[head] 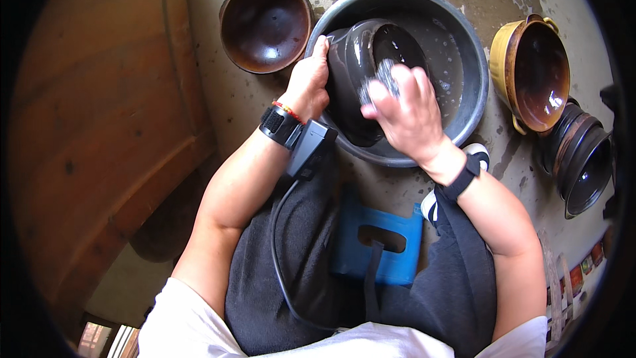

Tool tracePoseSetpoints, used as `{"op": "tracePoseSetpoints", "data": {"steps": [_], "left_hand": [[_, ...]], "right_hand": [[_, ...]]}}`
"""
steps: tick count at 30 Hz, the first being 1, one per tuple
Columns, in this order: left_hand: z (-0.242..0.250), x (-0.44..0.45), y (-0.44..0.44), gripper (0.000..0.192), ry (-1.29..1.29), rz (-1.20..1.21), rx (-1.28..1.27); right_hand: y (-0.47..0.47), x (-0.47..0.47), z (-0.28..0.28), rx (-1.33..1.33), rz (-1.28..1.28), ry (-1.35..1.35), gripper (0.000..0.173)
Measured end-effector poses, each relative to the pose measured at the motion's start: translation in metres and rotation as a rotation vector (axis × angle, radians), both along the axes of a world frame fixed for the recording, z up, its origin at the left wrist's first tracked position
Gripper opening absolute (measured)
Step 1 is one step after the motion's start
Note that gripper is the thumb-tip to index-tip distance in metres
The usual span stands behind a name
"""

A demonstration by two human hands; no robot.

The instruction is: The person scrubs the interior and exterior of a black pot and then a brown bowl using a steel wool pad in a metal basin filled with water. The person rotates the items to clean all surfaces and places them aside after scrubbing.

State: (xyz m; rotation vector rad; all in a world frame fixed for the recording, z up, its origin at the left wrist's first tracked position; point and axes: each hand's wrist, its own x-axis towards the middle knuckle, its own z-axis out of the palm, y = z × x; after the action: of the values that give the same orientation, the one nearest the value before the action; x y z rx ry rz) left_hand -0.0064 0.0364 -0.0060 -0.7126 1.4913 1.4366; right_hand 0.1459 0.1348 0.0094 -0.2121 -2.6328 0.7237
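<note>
A dark glazed ceramic pot (350,62) lies tilted inside a wide grey basin (474,94) that holds murky water with some bubbles. My left hand (312,79) grips the pot at its left side, thumb upward, near the basin's rim. In my right hand (407,109) is a grey-and-white scrubber (386,77), pressed against the pot's near right part. Motion blurs this hand and the scrubber, so its exact material is unclear. The pot's lower right side is hidden behind the right hand.
A brown glazed bowl (266,25) sits left of the basin. To the right are a yellow two-handled pot (504,67) and dark stacked pots (589,159). A wooden furniture panel (109,84) rises at left. Between my legs is a blue plastic stool (377,214); a cable (276,253) crosses my thigh.
</note>
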Motion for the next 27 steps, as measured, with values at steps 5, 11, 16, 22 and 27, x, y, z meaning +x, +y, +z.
{"op": "tracePoseSetpoints", "data": {"steps": [5, 11, 16, 22, 27], "left_hand": [[0.006, -0.007, 0.004, 0.044, -0.024, -0.11, -0.047], [0.013, -0.018, 0.019, 0.041, -0.088, -0.122, -0.043], [0.023, -0.016, 0.034, 0.04, -0.111, -0.066, 0.089], [0.026, 0.032, 0.01, 0.049, -0.028, -0.461, 0.668], [0.007, 0.062, -0.007, 0.049, 0.434, -1.02, 0.676]], "right_hand": [[0.006, 0.074, -0.021, -0.06, -0.032, -0.15, 0.053], [0.023, 0.074, -0.052, 0.049, -0.044, 0.022, 0.097], [0.032, 0.056, -0.053, -0.107, -0.045, 0.108, 0.104], [0.026, 0.061, -0.051, -0.288, -0.2, -0.019, 0.108], [0.017, 0.064, -0.055, -0.448, -0.317, 0.015, 0.11]]}}
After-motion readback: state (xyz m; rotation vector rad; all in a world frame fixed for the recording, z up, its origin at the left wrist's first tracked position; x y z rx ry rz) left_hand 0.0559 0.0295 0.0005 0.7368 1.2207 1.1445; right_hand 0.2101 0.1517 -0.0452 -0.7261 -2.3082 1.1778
